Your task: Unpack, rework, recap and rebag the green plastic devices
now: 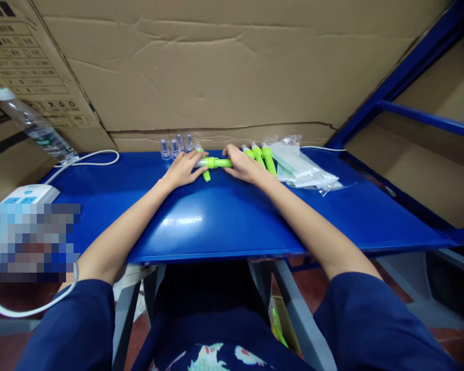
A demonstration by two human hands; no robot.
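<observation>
Between my hands, above the blue table, lies a light-green stick with a clear cap, like a small flashlight (221, 163), held level. My left hand (183, 169) grips its clear end at the left. My right hand (243, 164) is closed round its green end. Under it a second green stick (206, 175) rests on the table, partly hidden by my left hand. Several clear plastic caps (174, 148) stand behind my left hand. Right of my right hand lie further green sticks with clear tops (268, 158), partly covered by that hand.
Clear plastic bags (305, 167) lie at the right on the blue table (224, 221). A water bottle (38, 129) leans at the left, near a white power strip (31, 193) and its cable. A cardboard wall (224, 72) closes off the back; a blue frame (394, 77) stands right.
</observation>
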